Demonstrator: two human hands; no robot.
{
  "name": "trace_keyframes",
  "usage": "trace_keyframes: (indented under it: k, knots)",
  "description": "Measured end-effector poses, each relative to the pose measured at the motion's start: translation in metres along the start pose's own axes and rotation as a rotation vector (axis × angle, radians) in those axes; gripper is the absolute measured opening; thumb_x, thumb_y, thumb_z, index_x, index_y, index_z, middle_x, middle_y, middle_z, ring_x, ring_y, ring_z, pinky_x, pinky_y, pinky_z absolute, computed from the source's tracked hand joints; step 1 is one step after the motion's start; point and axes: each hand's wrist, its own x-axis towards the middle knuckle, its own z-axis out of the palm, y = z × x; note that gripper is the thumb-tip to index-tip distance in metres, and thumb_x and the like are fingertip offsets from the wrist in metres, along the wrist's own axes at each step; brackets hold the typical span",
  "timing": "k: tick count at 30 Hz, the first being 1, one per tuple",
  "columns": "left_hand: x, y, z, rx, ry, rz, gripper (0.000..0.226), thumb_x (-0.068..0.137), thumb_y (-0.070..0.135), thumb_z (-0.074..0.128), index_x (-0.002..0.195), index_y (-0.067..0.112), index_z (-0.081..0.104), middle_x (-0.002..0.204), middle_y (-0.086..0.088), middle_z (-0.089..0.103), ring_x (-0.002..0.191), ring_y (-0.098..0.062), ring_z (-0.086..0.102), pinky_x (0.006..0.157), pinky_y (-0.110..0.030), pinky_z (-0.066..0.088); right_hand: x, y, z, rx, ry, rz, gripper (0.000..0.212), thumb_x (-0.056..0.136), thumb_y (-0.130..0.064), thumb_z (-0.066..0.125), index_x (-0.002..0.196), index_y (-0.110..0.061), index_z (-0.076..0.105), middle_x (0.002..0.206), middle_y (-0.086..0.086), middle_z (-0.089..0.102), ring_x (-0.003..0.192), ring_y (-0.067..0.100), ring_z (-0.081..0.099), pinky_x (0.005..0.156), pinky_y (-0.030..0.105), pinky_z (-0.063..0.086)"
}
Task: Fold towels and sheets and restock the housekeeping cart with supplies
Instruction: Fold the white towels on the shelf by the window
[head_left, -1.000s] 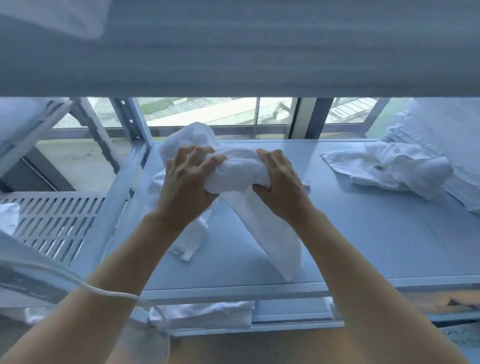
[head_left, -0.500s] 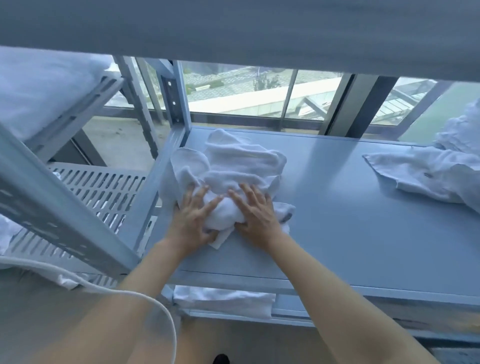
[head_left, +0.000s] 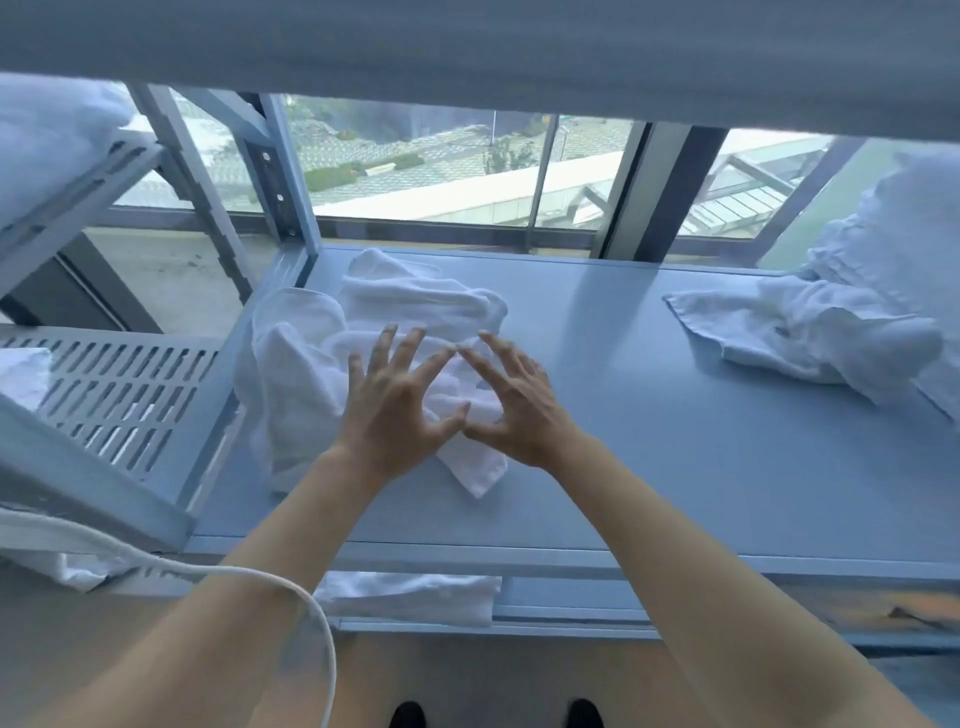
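Two splayed hands (head_left: 452, 405) over crumpled terry towel (head_left: 410, 306).

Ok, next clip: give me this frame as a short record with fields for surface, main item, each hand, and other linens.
surface: grey metal shelf by a window
main item: crumpled white towel at the shelf's left end, not folded
left hand: fingers spread, over the towel, gripping nothing
right hand: fingers spread, over the towel, gripping nothing
other linens: second rumpled towel at the right; folded white towel on the shelf below
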Motion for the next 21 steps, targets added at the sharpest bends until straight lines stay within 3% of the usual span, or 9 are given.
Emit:
trace_keyframes:
  k: [11,21]
  knots:
    - [0.075,0.182,0.08,-0.083,-0.118,0.105,0.074,0.085,0.071,0.042,0.15,0.037,0.046,0.163,-0.003,0.035,0.153,-0.033,0.022,0.116,-0.066,0.025,-0.106,0.187,-0.138,-0.097,0.167,0.272,0.083,0.089,-0.057,0.065,0.16,-0.041,0.024,0.169,-0.002,0.016,0.155,0.026,0.016,0.124,0.054,0.018]
    - [0.137,0.331,0.163,-0.128,-0.151,0.237,0.07,0.09,0.061,0.058,0.152,0.032,0.044,0.162,-0.006,0.036,0.152,-0.034,0.025,0.115,-0.065,0.027,-0.181,0.323,-0.218,-0.223,0.217,0.427,0.079,0.089,-0.053,0.065,0.158,-0.04,0.03,0.168,-0.001,0.018,0.155,0.025,0.02,0.12,0.061,0.021]
